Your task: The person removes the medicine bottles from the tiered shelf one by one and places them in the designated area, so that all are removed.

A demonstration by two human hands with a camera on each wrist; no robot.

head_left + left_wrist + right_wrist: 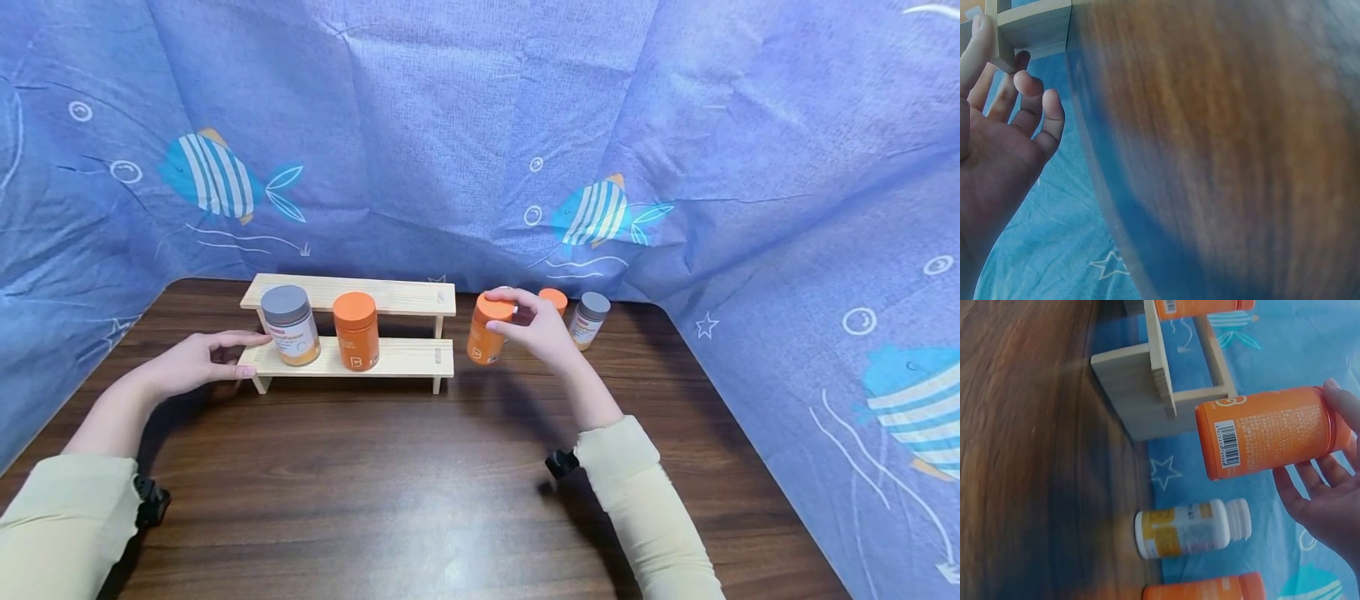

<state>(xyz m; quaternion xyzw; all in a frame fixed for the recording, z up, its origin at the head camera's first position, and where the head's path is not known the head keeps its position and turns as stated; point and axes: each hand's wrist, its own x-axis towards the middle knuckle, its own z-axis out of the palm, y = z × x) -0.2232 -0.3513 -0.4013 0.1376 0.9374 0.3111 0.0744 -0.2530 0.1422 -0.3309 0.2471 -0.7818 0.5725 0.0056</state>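
My right hand holds an orange bottle by its lid, to the right of a two-step wooden shelf. In the right wrist view the bottle is raised above the table, its barcode side showing. At the shelf's left end, my left hand grips the lower step between thumb and fingers. On that step stand a grey-lidded white bottle, nearest the left hand, and another orange bottle beside it.
Behind the right hand stand an orange-lidded bottle and a grey-lidded bottle. A white bottle with a yellow label shows in the right wrist view. Blue fish-patterned cloth hangs behind the dark wooden table.
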